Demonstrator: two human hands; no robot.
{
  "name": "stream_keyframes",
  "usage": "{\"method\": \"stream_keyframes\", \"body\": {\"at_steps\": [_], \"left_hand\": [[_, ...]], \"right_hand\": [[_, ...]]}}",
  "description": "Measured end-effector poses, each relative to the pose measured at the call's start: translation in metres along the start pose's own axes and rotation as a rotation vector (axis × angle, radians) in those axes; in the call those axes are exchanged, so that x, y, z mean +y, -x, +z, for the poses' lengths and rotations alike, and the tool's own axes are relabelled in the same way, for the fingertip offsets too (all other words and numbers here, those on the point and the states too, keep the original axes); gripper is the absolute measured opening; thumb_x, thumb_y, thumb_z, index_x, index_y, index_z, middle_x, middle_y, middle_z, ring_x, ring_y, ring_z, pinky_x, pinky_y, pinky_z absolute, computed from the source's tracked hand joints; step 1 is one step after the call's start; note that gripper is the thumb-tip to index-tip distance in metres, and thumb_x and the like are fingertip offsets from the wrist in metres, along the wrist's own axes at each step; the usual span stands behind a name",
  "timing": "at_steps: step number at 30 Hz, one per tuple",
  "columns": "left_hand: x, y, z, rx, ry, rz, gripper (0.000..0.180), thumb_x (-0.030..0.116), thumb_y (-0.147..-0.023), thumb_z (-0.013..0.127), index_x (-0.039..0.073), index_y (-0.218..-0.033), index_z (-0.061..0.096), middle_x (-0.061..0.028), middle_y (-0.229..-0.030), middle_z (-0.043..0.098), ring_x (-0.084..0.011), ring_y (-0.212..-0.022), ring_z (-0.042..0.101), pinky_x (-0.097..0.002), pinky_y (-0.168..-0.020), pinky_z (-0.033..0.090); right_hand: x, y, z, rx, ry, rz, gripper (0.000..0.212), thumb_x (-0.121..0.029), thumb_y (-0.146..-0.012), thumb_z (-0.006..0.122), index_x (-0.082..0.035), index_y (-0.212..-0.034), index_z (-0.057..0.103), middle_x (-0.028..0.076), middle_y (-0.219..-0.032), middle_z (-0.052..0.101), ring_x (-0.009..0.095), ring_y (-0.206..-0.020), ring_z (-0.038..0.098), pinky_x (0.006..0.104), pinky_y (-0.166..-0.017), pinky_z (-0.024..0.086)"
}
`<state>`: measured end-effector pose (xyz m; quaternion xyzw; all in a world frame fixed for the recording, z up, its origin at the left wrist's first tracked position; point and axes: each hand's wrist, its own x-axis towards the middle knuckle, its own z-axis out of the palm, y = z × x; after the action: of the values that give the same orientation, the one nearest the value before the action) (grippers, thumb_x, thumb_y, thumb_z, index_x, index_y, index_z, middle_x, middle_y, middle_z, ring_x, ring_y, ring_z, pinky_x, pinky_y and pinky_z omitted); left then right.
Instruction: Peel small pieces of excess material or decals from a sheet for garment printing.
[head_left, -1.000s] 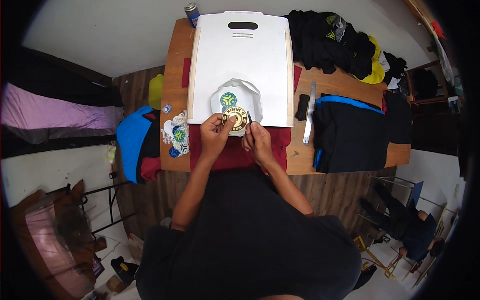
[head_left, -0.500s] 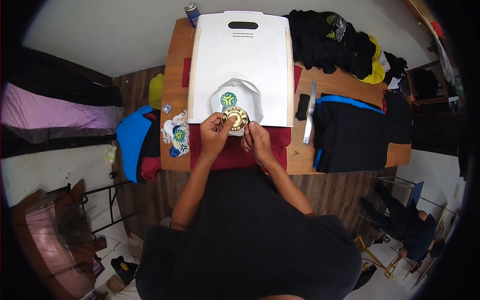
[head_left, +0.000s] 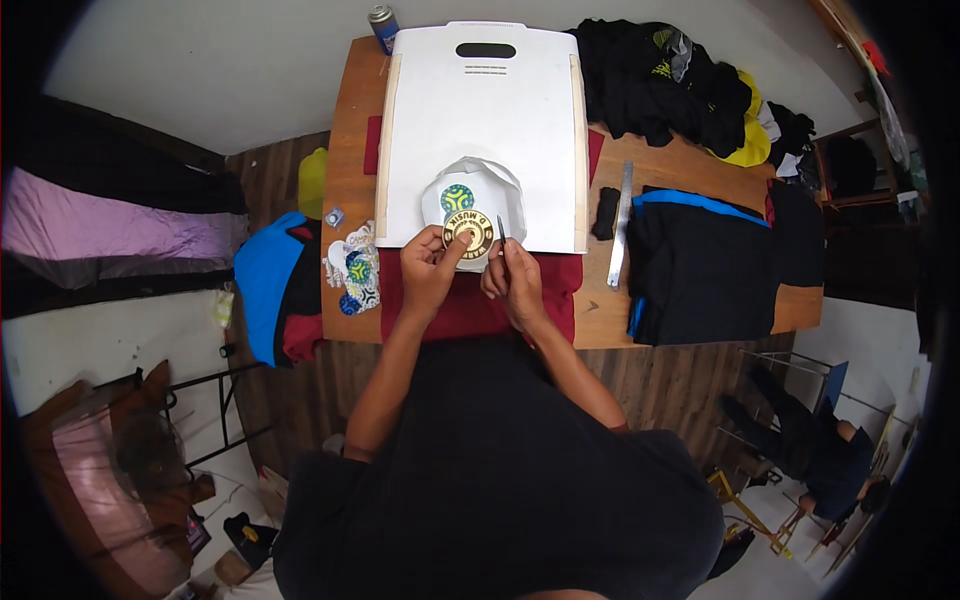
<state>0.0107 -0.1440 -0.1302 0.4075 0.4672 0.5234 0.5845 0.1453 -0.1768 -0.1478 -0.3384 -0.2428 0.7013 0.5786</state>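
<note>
Pinching a round brown-and-cream patch (head_left: 476,236) between thumb and fingers, the left hand (head_left: 428,270) holds it over the wrinkled white paper (head_left: 503,195) near the front edge of the white board (head_left: 480,120). The right hand (head_left: 519,282) has its thumb and fingers pressed together on a slim dark tool (head_left: 502,231), its tip up, just beside the patch's right edge; what kind it is, I cannot tell. The step in hand looks like close work on that rim. The next move seems to call for a steady patch and a careful tip.
</note>
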Motion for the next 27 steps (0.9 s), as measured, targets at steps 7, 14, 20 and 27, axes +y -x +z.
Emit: {"method": "stream_keyframes", "body": {"at_steps": [7,14,20,27], "left_hand": [[0.0014,0.0014,0.0001,-0.007,0.004,-0.013,0.010,0.007,-0.086,0.065,0.001,-0.083,0.057,-0.0030,-0.078,0.065,-0.0021,-0.066,0.055,-0.0158,-0.057,0.040],[0.0026,0.0031,-0.0003,0.002,0.014,-0.009,0.010,0.007,-0.086,0.065,0.002,-0.082,0.057,-0.0034,-0.078,0.065,-0.0027,-0.067,0.056,-0.0165,-0.057,0.040],[0.0006,0.0037,-0.0023,0.003,0.000,0.001,0.011,0.007,-0.086,0.065,0.002,-0.081,0.056,-0.0028,-0.077,0.065,-0.0018,-0.065,0.055,-0.0159,-0.055,0.039],[-0.0040,0.0028,-0.0047,0.007,-0.017,0.012,0.012,0.008,-0.085,0.066,0.004,-0.078,0.057,-0.0002,-0.072,0.064,0.0014,-0.058,0.048,-0.0150,-0.049,0.032]], "right_hand": [[-0.0010,-0.0001,0.0017,0.016,-0.055,0.023,0.038,-0.035,-0.102,0.030,-0.003,-0.092,0.047,0.000,-0.050,0.032,0.011,-0.042,0.033,0.0248,-0.044,0.034],[0.0004,-0.0001,-0.0001,-0.014,-0.046,0.039,0.038,-0.035,-0.102,0.030,-0.003,-0.093,0.047,0.000,-0.050,0.032,0.011,-0.043,0.033,0.0256,-0.044,0.034],[-0.0008,0.0028,0.0028,-0.053,0.036,0.030,0.036,-0.033,-0.102,0.032,-0.003,-0.089,0.047,-0.001,-0.049,0.031,0.009,-0.041,0.031,0.0244,-0.043,0.034],[0.0025,0.0037,0.0006,-0.042,0.054,0.012,0.035,-0.032,-0.101,0.034,-0.003,-0.087,0.046,-0.002,-0.049,0.030,0.008,-0.041,0.030,0.0236,-0.043,0.033]]}}
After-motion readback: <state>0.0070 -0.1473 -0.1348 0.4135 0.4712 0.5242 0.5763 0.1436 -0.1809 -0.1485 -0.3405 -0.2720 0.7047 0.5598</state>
